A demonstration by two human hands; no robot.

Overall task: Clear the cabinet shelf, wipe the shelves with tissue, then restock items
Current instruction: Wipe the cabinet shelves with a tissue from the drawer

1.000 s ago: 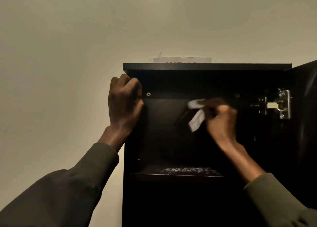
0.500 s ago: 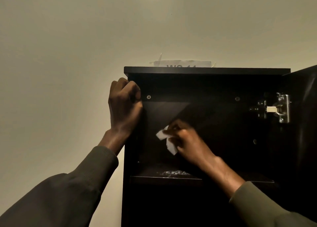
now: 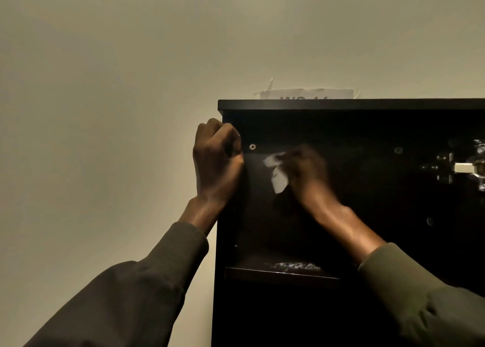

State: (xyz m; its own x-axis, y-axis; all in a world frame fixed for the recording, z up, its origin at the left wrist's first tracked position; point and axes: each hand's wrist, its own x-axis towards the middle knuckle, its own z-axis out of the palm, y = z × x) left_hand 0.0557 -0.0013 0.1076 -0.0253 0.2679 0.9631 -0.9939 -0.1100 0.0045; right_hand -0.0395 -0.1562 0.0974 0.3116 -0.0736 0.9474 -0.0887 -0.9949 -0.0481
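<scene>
Right hand (image 3: 305, 173), motion-blurred, closed around a wad of white tissue (image 3: 277, 172) and pressing it, as far as we can tell, against the dark back panel of the open cabinet (image 3: 341, 104); the tissue sits high in the upper compartment, just right of the silver screw (image 3: 252, 146) at the cabinet's upper left. We read this as the wiping step, with restocking not yet begun. The forearm rises steeply from the lower right, wrist bent so the fingers point toward the cabinet's left side wall.

Left hand (image 3: 217, 163), clenched on the front edge of that left side wall, just left of the screw, knuckles outward, its sleeved arm reaching up from the lower left. We take it to be steadying the cabinet.

Below the tissue, at the compartment floor, the shelf (image 3: 280, 270) carries a pale, speckled patch (image 3: 295, 265), possibly dust or residue; we cannot tell which. No items are visible on it.

Risks, as we judge them: the thin tissue may tear or shed if it drags over the screw head; a wide sweep to the right could catch the knuckles on the metal hinge (image 3: 464, 168) at the cabinet's right side; and loosened dust would fall onto the shelf below, calling for another pass.
</scene>
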